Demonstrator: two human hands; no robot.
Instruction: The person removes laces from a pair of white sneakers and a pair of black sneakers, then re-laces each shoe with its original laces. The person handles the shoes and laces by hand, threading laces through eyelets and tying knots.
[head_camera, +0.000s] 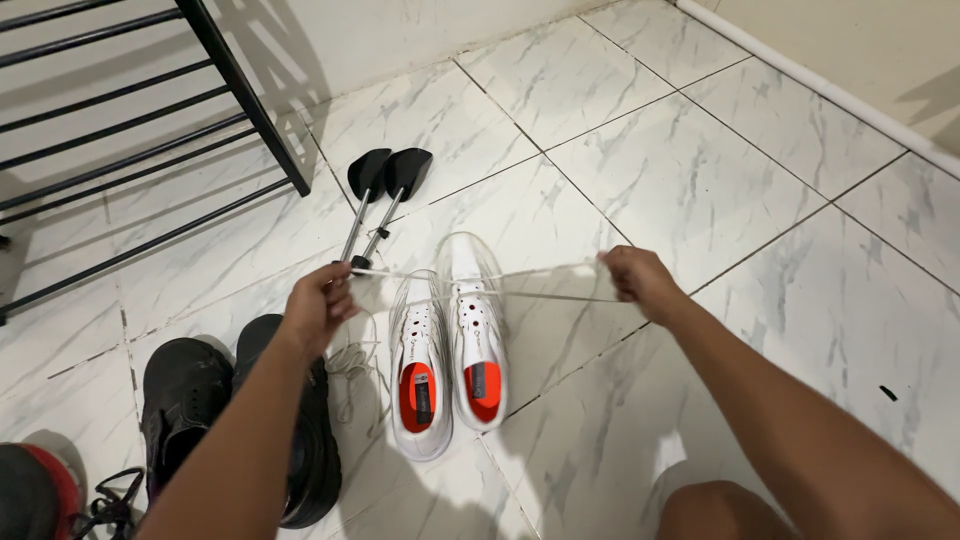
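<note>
A pair of white sneakers (447, 340) with orange insoles stands side by side on the tiled floor, toes pointing away from me. A white shoelace (500, 283) is stretched taut above them between my two hands. My left hand (318, 305) pinches one end at the left, and my right hand (640, 280) pinches the other end at the right. More white lace (352, 370) lies in loops on the floor below my left hand, beside the left sneaker.
Two black shoe trees (385, 185) with metal rods lie beyond the sneakers. A pair of black shoes (235, 410) sits at the left. A black metal rack (130, 130) stands at the upper left. A red-and-black shoe (35, 495) is in the bottom left corner. My knee (715, 510) shows at the bottom.
</note>
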